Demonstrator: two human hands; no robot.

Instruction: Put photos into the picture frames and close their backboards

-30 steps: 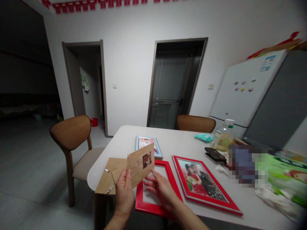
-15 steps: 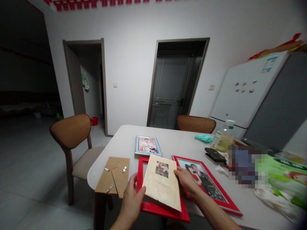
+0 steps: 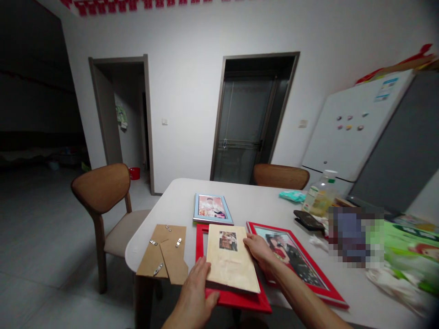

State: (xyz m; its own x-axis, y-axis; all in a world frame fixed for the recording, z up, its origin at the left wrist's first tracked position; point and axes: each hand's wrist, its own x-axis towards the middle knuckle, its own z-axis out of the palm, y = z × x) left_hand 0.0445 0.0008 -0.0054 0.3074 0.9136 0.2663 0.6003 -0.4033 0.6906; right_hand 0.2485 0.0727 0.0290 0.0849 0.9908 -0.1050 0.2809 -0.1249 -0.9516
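A cream sheet [image 3: 233, 269] with a small printed picture near its top lies over a red picture frame [image 3: 240, 301], covering most of its opening. On the sheet's right edge, my right hand [image 3: 259, 251] is closed, thumb on top. My left hand [image 3: 195, 290] rests along the left edge of sheet and frame, fingers stretched out and thumb apart over the frame's lower side. Left of it lies a brown backing board [image 3: 159, 251] with metal clips and a stand flap. A larger red-framed photo [image 3: 302, 267] lies to the right, partly behind my right forearm.
A blue-framed photo [image 3: 212, 208] lies farther back on the white table [image 3: 254, 196]. At the right are a bottle [image 3: 320, 194], a black wallet-like item [image 3: 308, 221], a teal packet [image 3: 292, 196] and green packaging [image 3: 408, 246]. A wooden chair [image 3: 103, 192] stands left.
The cream sheet has straightened and lowered onto the red frame. My left hand has shifted from gripping the frame's side to lying along the edge, its thumb now lower.
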